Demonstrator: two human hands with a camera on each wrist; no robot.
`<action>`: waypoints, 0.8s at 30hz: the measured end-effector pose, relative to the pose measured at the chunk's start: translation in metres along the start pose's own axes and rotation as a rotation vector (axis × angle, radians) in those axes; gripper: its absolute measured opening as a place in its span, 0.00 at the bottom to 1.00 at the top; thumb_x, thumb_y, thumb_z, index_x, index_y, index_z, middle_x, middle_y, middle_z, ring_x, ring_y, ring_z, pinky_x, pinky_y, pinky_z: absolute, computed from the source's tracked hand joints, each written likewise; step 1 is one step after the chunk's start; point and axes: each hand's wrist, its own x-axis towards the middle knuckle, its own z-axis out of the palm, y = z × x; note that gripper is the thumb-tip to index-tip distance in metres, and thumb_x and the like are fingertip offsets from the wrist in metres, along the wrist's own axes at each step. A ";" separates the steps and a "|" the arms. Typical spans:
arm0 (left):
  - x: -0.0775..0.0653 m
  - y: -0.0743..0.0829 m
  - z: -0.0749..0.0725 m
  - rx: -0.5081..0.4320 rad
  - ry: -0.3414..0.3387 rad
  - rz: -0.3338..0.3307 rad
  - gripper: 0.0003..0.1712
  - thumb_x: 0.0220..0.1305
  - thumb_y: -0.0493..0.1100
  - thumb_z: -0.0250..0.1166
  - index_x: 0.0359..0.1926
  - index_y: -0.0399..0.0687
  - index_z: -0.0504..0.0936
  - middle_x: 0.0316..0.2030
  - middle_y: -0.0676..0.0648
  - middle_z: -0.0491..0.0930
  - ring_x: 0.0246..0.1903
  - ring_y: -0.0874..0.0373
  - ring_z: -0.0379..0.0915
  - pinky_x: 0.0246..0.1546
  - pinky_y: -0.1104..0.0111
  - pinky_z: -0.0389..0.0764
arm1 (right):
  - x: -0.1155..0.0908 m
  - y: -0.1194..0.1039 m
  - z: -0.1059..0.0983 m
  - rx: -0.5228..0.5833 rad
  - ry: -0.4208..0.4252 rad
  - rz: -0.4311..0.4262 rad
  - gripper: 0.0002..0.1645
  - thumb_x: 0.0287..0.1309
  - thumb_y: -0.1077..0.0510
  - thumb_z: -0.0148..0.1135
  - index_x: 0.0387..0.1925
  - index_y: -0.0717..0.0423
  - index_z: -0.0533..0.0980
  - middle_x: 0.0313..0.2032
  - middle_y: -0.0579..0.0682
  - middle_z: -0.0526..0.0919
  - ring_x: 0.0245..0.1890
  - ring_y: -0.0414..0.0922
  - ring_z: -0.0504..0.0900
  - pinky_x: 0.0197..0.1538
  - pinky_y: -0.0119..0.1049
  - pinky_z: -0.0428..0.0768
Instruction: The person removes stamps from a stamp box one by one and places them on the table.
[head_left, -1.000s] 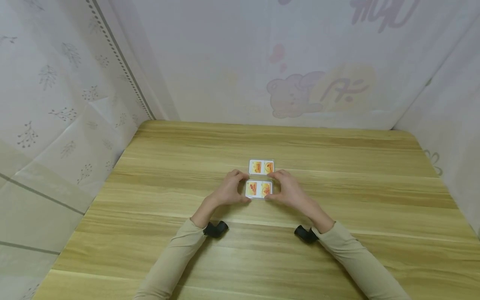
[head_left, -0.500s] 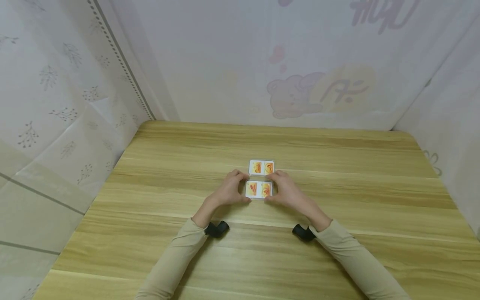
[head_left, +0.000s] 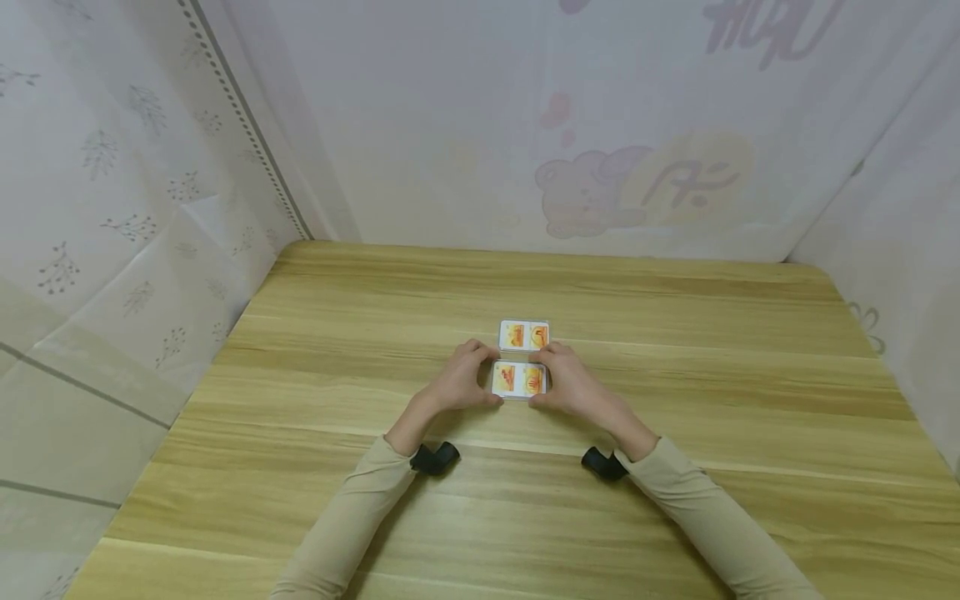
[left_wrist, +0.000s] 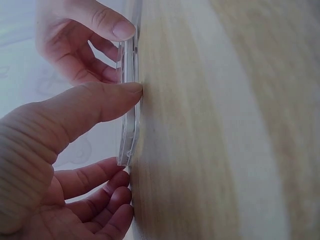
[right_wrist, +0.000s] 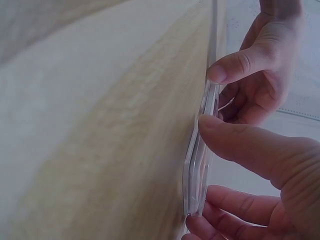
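Note:
Two small clear plastic card cases with orange pictures lie on the wooden table (head_left: 675,400). The near case (head_left: 519,379) sits between both hands. My left hand (head_left: 459,379) pinches its left edge with thumb and fingers, and my right hand (head_left: 572,382) pinches its right edge. The far case (head_left: 523,335) lies just beyond, touched by neither hand. In the left wrist view the thin clear case (left_wrist: 128,100) stands edge-on between my thumb and the other hand's thumb. In the right wrist view the case (right_wrist: 197,165) is likewise held at its edges.
Pale printed curtains close the table in on the left, back and right, the back one (head_left: 600,192) bearing a bear picture. A black wrist camera mount shows under each sleeve: the left mount (head_left: 435,458) and the right mount (head_left: 602,463).
My right hand and forearm have shifted slightly left, closing in on the near case's right edge. The left hand and both cases stay where they were.

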 end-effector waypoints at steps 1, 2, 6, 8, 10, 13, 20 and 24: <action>0.000 0.000 0.000 0.000 0.001 0.000 0.36 0.41 0.37 0.77 0.53 0.31 0.73 0.49 0.38 0.71 0.52 0.45 0.64 0.55 0.56 0.67 | 0.000 0.000 0.000 0.000 0.001 -0.004 0.37 0.35 0.61 0.77 0.50 0.71 0.73 0.43 0.60 0.75 0.44 0.53 0.72 0.47 0.44 0.74; 0.000 0.000 0.000 -0.002 0.002 -0.001 0.36 0.40 0.37 0.77 0.53 0.31 0.74 0.49 0.38 0.71 0.52 0.45 0.64 0.56 0.56 0.67 | 0.001 0.001 0.000 0.000 0.001 -0.007 0.37 0.35 0.61 0.77 0.50 0.71 0.73 0.43 0.60 0.75 0.44 0.53 0.72 0.47 0.44 0.74; 0.000 0.001 0.000 -0.005 0.006 -0.001 0.36 0.40 0.37 0.77 0.52 0.31 0.74 0.48 0.39 0.71 0.51 0.45 0.64 0.55 0.56 0.67 | 0.001 0.002 0.001 0.004 0.008 -0.013 0.37 0.35 0.61 0.77 0.50 0.71 0.74 0.44 0.61 0.75 0.45 0.54 0.72 0.47 0.44 0.74; 0.000 0.001 0.000 -0.005 0.006 -0.001 0.36 0.40 0.37 0.77 0.53 0.31 0.74 0.48 0.39 0.71 0.51 0.45 0.64 0.55 0.56 0.67 | 0.001 0.002 0.001 0.006 0.011 -0.015 0.36 0.35 0.61 0.77 0.49 0.71 0.74 0.44 0.61 0.75 0.45 0.54 0.72 0.47 0.44 0.73; 0.000 0.001 0.000 -0.002 0.006 -0.001 0.36 0.40 0.38 0.77 0.53 0.31 0.74 0.48 0.39 0.71 0.51 0.45 0.64 0.55 0.56 0.67 | 0.001 0.002 0.001 0.006 0.014 -0.018 0.36 0.35 0.61 0.77 0.49 0.71 0.74 0.44 0.61 0.75 0.45 0.55 0.72 0.46 0.44 0.73; 0.001 0.000 0.000 0.000 0.002 -0.002 0.36 0.41 0.38 0.77 0.53 0.31 0.74 0.48 0.38 0.71 0.52 0.45 0.64 0.55 0.56 0.67 | 0.001 0.002 0.000 0.008 0.015 -0.023 0.35 0.35 0.61 0.77 0.49 0.71 0.74 0.44 0.61 0.75 0.45 0.55 0.72 0.46 0.45 0.73; 0.000 0.000 0.000 0.000 -0.001 -0.012 0.37 0.40 0.38 0.77 0.53 0.31 0.73 0.49 0.39 0.71 0.52 0.45 0.64 0.56 0.56 0.67 | 0.001 0.003 0.001 0.002 0.017 -0.029 0.35 0.36 0.61 0.77 0.49 0.71 0.74 0.44 0.61 0.75 0.45 0.55 0.72 0.47 0.45 0.73; 0.000 0.001 0.000 0.002 0.001 -0.023 0.38 0.40 0.38 0.77 0.54 0.31 0.73 0.49 0.39 0.71 0.52 0.46 0.64 0.57 0.57 0.66 | 0.001 0.002 0.001 0.007 0.014 -0.021 0.35 0.36 0.61 0.76 0.49 0.71 0.74 0.45 0.60 0.75 0.46 0.55 0.72 0.48 0.46 0.73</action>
